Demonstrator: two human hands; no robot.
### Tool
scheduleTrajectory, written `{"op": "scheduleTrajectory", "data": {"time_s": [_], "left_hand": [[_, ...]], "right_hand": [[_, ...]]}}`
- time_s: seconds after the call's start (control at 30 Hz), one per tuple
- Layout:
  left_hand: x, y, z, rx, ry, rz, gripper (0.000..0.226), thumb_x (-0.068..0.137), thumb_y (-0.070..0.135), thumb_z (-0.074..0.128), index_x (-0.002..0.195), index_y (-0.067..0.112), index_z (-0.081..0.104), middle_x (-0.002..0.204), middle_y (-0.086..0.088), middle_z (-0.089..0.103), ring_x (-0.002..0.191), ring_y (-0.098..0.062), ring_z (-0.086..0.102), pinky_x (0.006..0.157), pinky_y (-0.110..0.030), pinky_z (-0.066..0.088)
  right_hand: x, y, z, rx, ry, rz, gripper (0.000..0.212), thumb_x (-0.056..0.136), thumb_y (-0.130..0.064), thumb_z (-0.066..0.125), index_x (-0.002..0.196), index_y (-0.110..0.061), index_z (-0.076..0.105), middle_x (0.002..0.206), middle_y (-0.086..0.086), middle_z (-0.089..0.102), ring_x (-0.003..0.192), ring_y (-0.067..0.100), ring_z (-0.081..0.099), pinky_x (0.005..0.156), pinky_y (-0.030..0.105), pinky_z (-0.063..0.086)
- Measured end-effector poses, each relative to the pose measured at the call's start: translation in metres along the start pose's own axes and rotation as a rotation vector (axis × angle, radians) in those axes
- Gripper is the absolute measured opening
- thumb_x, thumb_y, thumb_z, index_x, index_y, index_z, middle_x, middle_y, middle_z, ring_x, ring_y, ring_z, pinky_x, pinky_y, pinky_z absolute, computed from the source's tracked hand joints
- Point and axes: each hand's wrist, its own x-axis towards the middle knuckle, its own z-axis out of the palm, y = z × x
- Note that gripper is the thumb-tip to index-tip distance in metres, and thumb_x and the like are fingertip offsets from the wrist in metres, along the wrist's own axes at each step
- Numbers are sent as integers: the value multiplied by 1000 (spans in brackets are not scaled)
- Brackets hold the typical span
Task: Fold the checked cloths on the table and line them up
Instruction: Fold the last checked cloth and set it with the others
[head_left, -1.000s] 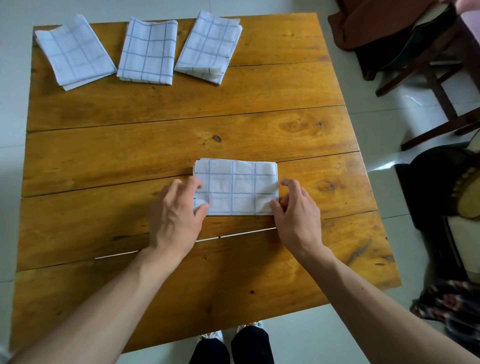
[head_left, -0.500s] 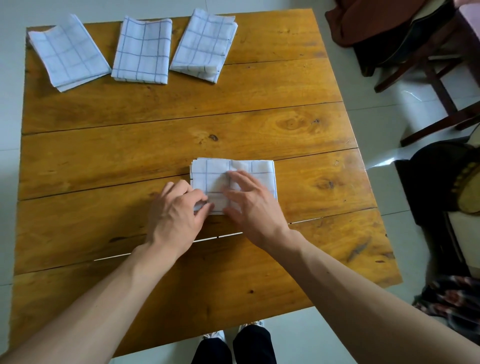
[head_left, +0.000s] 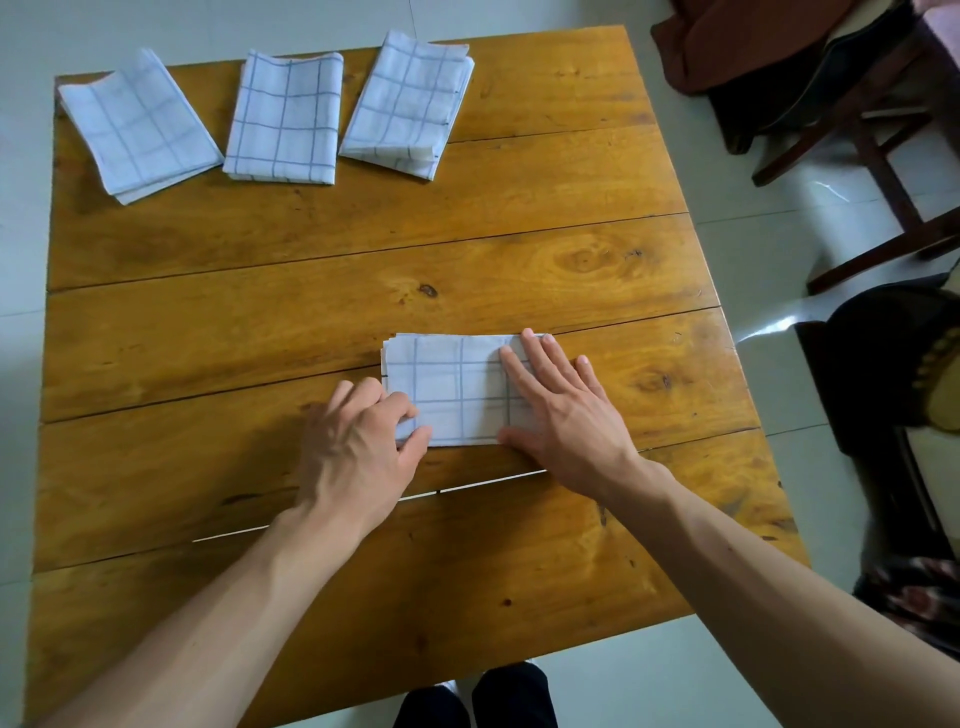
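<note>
A folded white cloth with blue checks (head_left: 452, 387) lies in the middle of the wooden table (head_left: 260, 322). My right hand (head_left: 566, 415) lies flat on its right end, fingers straight and spread. My left hand (head_left: 363, 441) has curled fingers at the cloth's near left corner, the thumb on top of the corner. Three more folded checked cloths lie in a row along the far edge: the left cloth (head_left: 137, 124), the middle cloth (head_left: 284, 118) and the right cloth (head_left: 408, 104).
A dark wooden chair (head_left: 852, 119) with brown fabric draped on it stands off the table's far right corner. A dark rounded object (head_left: 893, 358) sits beside the right edge. My feet (head_left: 472, 696) show under the near edge.
My right hand slid from the cloth's right edge onto its middle, then back rightward to lie flat on the right end. My left hand stayed at the near left corner.
</note>
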Motion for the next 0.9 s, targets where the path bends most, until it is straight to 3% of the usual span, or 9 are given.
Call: {"op": "scheduleTrajectory", "data": {"time_s": [0.13, 0.2, 0.3, 0.37, 0.43, 0.57, 0.9], "left_hand": [[8, 18, 7, 27, 25, 124, 34, 77, 25, 77, 106, 12, 65, 103, -5, 60, 97, -28, 55, 80, -43, 50], [12, 30, 15, -19, -9, 262, 49, 78, 22, 74, 123, 8, 59, 123, -9, 58, 116, -29, 53, 98, -43, 48], [17, 43, 26, 24, -149, 407, 71, 90, 33, 53, 153, 9, 30, 161, -7, 28, 150, -24, 21, 122, -41, 19], [20, 38, 33, 70, -223, 430, 76, 95, 42, 39, 159, 13, 9, 167, -1, 4, 154, -18, -1, 124, -42, 6], [24, 24, 36, 144, -271, 420, 81, 97, 56, 34, 159, 17, -1, 167, 2, -7, 153, -16, -11, 124, -45, 2], [26, 1, 34, 192, -277, 335, 77, 97, 60, 22, 159, 19, 3, 167, 4, -5, 153, -16, -9, 122, -47, 0], [19, -24, 14, 159, -282, 121, 89, 92, 72, 24, 158, 22, -9, 164, 8, -19, 151, -12, -16, 123, -49, -4]], "right_hand": [[2, -3, -1, -8, -12, 10, 91, 92, -58, 50, 155, -32, -9, 162, -4, -21, 147, 13, -23, 122, 41, -8], [2, -3, 0, 3, -5, 10, 90, 92, -58, 50, 155, -32, -9, 161, -6, -22, 146, 12, -23, 122, 40, -8], [2, -3, 1, 34, 12, 2, 81, 97, -51, 45, 155, -33, -8, 160, -7, -21, 147, 12, -22, 123, 43, -3], [2, -3, 2, 49, 18, 4, 78, 97, -45, 45, 155, -35, -7, 162, -6, -18, 147, 12, -21, 123, 43, 0], [3, -2, 2, 56, 16, 13, 86, 93, -52, 51, 155, -34, -6, 161, -8, -18, 147, 11, -21, 123, 41, -3], [4, 0, 1, 35, 5, 16, 95, 89, -62, 51, 154, -33, -11, 160, -10, -22, 145, 9, -25, 120, 39, -8], [2, 10, -16, -28, -80, 42, 100, 88, -67, 48, 153, -29, -17, 159, -11, -25, 146, 12, -26, 122, 46, -7]]}}
